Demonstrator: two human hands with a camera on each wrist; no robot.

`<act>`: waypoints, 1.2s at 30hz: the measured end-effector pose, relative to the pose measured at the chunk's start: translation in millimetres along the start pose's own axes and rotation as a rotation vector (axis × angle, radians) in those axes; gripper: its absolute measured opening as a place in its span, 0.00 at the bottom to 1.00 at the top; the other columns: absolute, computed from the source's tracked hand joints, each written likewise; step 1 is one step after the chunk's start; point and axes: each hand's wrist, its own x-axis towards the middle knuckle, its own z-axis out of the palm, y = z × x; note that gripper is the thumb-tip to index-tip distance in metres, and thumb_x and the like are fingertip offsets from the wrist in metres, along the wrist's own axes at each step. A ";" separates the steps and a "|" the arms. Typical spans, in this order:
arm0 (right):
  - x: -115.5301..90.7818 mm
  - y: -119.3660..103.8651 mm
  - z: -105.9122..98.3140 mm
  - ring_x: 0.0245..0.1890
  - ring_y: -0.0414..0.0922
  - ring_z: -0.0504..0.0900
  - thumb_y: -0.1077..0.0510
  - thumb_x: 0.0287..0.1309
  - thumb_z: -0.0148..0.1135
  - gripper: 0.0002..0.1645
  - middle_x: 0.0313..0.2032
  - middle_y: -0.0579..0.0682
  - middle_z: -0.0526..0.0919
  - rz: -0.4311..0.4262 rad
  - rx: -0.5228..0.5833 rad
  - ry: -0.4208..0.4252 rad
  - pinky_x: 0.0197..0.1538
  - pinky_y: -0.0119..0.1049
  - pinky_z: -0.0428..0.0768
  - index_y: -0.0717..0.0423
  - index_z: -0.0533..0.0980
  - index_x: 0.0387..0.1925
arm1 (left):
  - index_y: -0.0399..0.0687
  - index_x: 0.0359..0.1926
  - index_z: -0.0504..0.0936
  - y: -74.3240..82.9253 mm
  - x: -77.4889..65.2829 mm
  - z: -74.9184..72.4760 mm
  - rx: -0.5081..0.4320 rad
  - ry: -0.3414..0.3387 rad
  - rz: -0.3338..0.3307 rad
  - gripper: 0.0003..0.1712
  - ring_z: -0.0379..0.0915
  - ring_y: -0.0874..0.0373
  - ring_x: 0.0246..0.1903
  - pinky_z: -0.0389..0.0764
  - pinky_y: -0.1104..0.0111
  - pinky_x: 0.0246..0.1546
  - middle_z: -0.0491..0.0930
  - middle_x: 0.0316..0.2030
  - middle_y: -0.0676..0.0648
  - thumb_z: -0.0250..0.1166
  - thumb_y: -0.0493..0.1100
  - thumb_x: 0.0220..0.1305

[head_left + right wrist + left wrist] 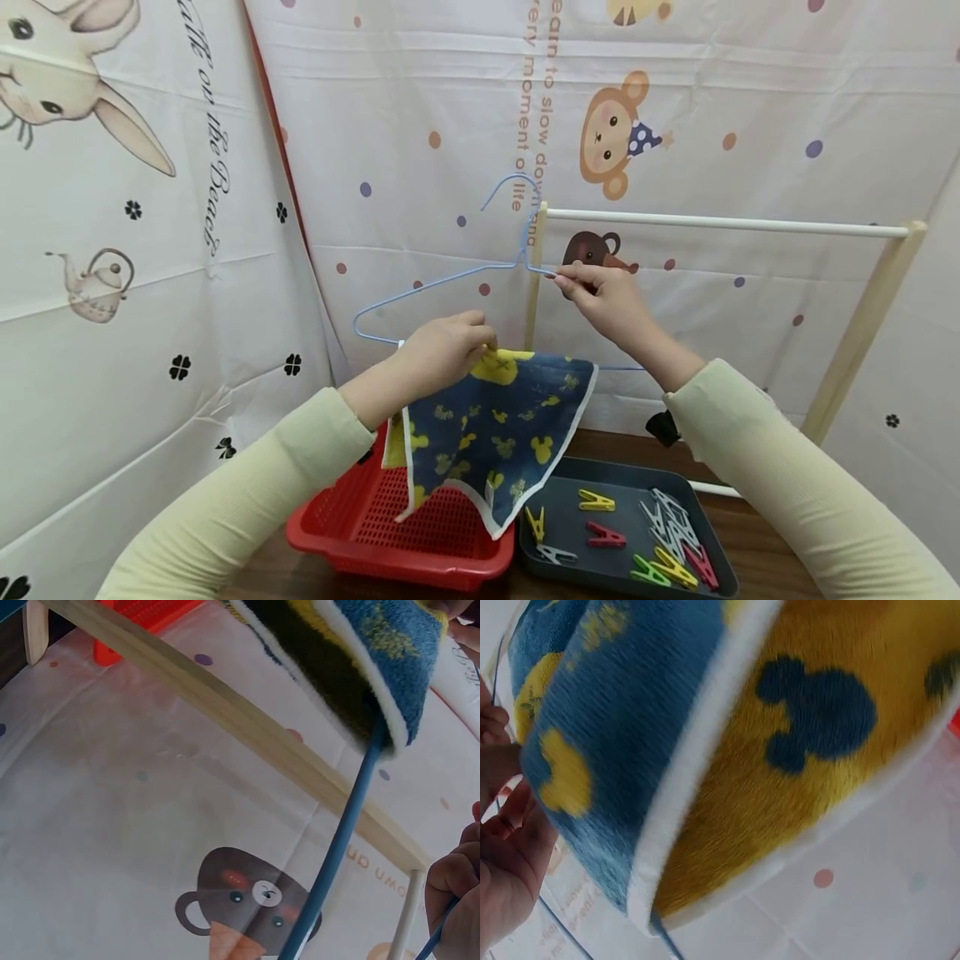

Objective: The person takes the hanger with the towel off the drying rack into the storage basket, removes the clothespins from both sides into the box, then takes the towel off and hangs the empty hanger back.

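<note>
A blue wire hanger [435,285] is held up in front of the curtain, its hook upward. My right hand [611,304] pinches its shoulder just right of the neck. Over the hanger's bottom bar drapes a small towel [517,425], navy with yellow mouse-head shapes and a white border. My left hand [446,354] pinches the towel's folded top edge near the middle. The left wrist view shows the towel's yellow underside [735,817], and the right wrist view shows the bar [337,840] coming out of the towel's fold.
Below the towel stands a red perforated basket [397,567]. Right of it, a dark grey tray [570,475] holds several clothespins [667,529] in yellow, red, green and white. A wooden rack with a white rail [720,222] stands behind my right arm.
</note>
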 end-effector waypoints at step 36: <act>-11.3 18.9 22.6 0.15 0.33 0.58 0.62 0.67 0.65 0.13 0.33 0.64 0.90 -0.118 -0.059 0.135 0.24 0.30 0.59 0.64 0.86 0.50 | 0.40 0.46 0.82 -7.2 5.0 -24.3 -0.634 0.311 -0.332 0.10 0.66 0.60 0.15 0.73 0.72 0.20 0.74 0.21 0.44 0.55 0.33 0.71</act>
